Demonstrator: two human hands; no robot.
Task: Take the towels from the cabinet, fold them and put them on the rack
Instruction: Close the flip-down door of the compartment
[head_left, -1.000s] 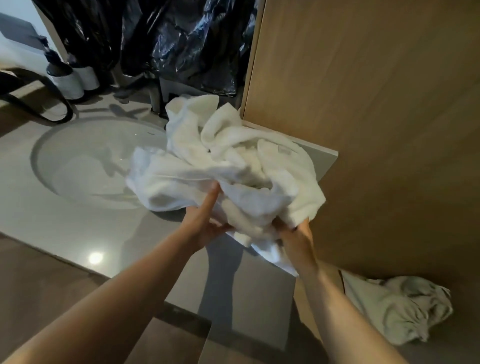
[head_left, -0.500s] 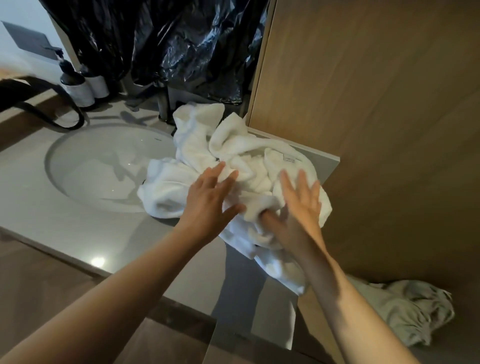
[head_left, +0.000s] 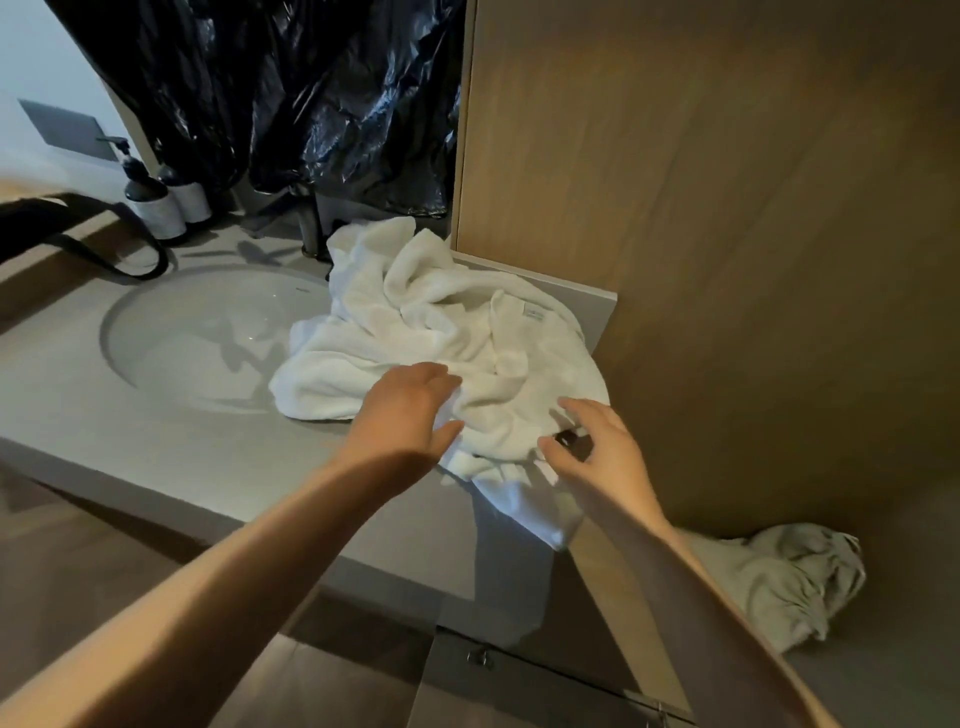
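A crumpled white towel (head_left: 441, 332) lies heaped on the grey counter (head_left: 156, 447), to the right of the sink, one end hanging over the counter's front edge. My left hand (head_left: 405, 410) is on its near side, fingers curled into a fold with the thumb under it. Over the towel's right edge, my right hand (head_left: 597, 447) has its fingers spread and just touches the cloth. A second, greyish crumpled towel (head_left: 779, 582) lies low down at the right, against the wooden panel.
A round sink (head_left: 208, 338) is sunk into the counter at the left, with a dark tap (head_left: 311, 228) behind it. Two pump bottles (head_left: 156, 202) stand at the back left. Black plastic sheeting (head_left: 291, 104) hangs behind. A tall wooden panel (head_left: 727, 234) closes off the right.
The towel went from being held up in both hands to lying on the counter. Both hands opened flat on it; now the left hand takes a fold and the right has drawn back to the edge.
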